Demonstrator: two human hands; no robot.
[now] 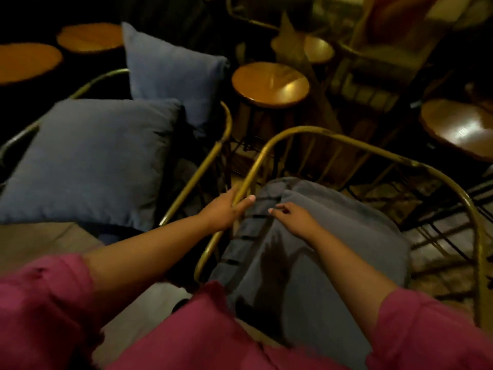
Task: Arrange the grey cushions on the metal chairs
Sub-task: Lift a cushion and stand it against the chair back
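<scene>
A gold metal chair [333, 140] stands in front of me with a grey seat cushion [354, 244] lying in it. My left hand [226, 209] wraps the chair's left rail, fingers outside and thumb on the cushion side. My right hand [293, 218] rests on the cushion near its ridged left edge, fingers loosely spread and holding nothing. A second metal chair [210, 161] to the left carries two grey cushions: one [93, 161] lies flat on the seat, the other [170, 73] leans upright at the back.
Round wooden stools [269, 84] stand behind the chairs, with more [88, 37] at the far left. A round wooden table [458, 126] sits at the right. Another chair [373, 54] is at the back. The room is dim.
</scene>
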